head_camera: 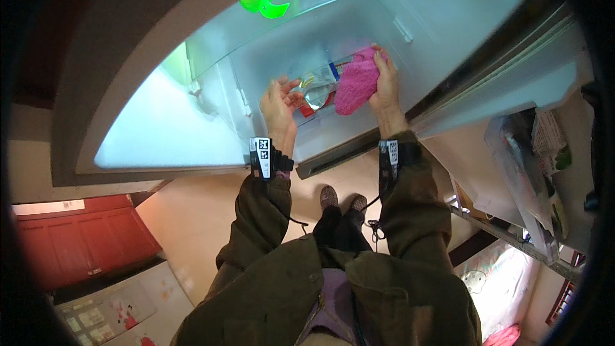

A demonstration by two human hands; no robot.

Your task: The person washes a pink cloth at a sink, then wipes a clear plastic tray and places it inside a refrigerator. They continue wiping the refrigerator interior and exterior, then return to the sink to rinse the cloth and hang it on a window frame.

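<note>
Inside the lit refrigerator compartment, my right hand (pixel 387 81) grips a fluffy pink cloth (pixel 358 81), which hangs from its fingers. My left hand (pixel 282 101) is raised with its fingers slightly curled beside some shiny packaging (pixel 318 96); whether the fingertips touch it I cannot tell. The packaging has clear, silver, blue and red parts, and the cloth hides its right end. It lies between my two hands. A transparent shelf (pixel 331 2) spans the compartment beyond them.
A bright green curved object (pixel 271 0) shows at the glass shelf. On the right, the open refrigerator door (pixel 495 91) has a bin holding bagged items (pixel 550 139). A dark gasket strip (pixel 336 154) runs along the compartment's near edge. A red cabinet (pixel 91 240) stands lower left.
</note>
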